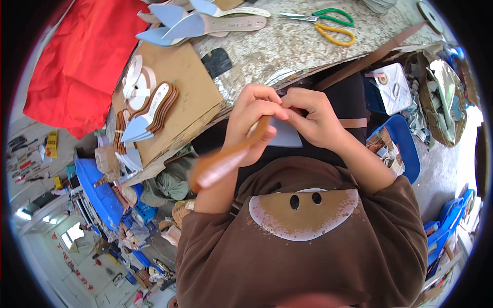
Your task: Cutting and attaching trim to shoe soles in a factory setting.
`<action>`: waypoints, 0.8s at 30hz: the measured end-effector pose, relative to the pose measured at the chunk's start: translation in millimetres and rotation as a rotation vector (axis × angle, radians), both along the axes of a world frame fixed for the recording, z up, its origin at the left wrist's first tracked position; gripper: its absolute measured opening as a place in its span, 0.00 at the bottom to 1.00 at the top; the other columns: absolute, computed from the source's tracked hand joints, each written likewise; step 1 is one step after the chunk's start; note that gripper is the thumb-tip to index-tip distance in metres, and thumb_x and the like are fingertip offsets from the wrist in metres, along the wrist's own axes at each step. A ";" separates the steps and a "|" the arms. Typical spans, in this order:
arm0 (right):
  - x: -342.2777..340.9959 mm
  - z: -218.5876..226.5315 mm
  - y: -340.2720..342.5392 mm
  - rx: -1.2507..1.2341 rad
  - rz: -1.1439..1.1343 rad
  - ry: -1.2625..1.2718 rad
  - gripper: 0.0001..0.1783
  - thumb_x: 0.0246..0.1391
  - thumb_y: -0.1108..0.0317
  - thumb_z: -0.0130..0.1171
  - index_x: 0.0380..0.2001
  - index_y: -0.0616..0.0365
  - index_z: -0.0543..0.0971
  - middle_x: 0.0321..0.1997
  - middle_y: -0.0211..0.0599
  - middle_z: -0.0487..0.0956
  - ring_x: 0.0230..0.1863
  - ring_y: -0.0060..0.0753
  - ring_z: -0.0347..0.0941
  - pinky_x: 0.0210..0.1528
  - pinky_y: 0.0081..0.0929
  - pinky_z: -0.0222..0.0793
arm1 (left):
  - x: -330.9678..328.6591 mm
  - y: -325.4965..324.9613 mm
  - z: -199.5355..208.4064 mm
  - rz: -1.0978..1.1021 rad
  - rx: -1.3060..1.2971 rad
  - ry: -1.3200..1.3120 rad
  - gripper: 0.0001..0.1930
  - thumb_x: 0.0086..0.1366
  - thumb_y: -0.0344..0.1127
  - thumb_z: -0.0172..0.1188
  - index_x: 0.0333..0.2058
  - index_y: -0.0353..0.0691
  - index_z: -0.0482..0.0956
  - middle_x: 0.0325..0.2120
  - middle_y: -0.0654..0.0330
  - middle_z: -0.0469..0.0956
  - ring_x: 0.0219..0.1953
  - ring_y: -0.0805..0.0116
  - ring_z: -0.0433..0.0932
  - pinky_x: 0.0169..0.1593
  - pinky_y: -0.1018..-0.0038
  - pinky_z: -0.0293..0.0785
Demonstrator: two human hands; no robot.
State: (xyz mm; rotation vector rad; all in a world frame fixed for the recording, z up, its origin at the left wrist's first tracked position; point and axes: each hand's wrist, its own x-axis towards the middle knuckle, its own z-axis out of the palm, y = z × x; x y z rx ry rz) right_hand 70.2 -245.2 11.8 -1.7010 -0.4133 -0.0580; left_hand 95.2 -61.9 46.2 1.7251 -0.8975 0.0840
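Observation:
In front of my lap, my left hand [252, 117] is wrapped round the middle of a brown shoe insole [222, 165]. Its heel end, smeared by motion, sticks out to the lower left past my wrist. A pale blue part [286, 134] of the same piece shows below my fingers. My right hand [314, 117] pinches the far edge, its fingertips meeting those of the left; the exact spot is hidden by the fingers. On the table's left lies a stack of similar insoles [154, 114] with brown edges and pale blue toes. More insoles [218, 24] lie farther back.
Scissors [328, 26] with green and yellow handles lie at the back. A cardboard sheet [190, 84] sits under the stack, with red cloth [77, 66] beyond it. A brown strap [372, 55] crosses the table edge. At right stand a white tray [396, 97] and a blue basket [411, 149].

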 end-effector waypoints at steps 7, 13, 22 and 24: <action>-16.3 -6.2 -132.1 -0.647 -0.080 0.329 0.19 0.60 0.58 0.56 0.21 0.62 0.74 0.18 0.41 0.71 0.24 0.45 0.74 0.26 0.34 0.66 | 19.3 17.4 -9.3 -0.466 -0.072 0.650 0.19 0.63 0.50 0.61 0.34 0.37 0.71 0.35 0.55 0.74 0.38 0.68 0.72 0.44 0.71 0.69; -35.7 -45.6 -168.3 -0.678 -0.005 0.282 0.14 0.52 0.63 0.64 0.23 0.63 0.76 0.22 0.42 0.73 0.28 0.45 0.74 0.31 0.35 0.67 | 19.2 11.9 -15.9 -0.521 0.173 0.937 0.23 0.56 0.48 0.69 0.39 0.36 0.74 0.32 0.60 0.75 0.36 0.69 0.74 0.41 0.72 0.70; 115.3 -60.2 -164.7 -1.009 -0.405 -0.326 0.25 0.52 0.71 0.54 0.56 0.53 0.70 0.50 0.47 0.75 0.51 0.51 0.72 0.54 0.43 0.68 | 30.4 4.3 -32.8 0.132 -0.061 0.918 0.19 0.72 0.47 0.50 0.29 0.37 0.77 0.26 0.62 0.78 0.31 0.74 0.76 0.38 0.75 0.71; 140.3 -53.4 -145.7 -1.151 -0.374 -0.113 0.29 0.51 0.73 0.52 0.59 0.52 0.66 0.51 0.47 0.75 0.51 0.54 0.72 0.51 0.45 0.69 | 29.8 2.1 -34.9 0.194 -0.168 0.923 0.19 0.72 0.45 0.49 0.29 0.36 0.77 0.26 0.62 0.78 0.31 0.74 0.76 0.38 0.75 0.72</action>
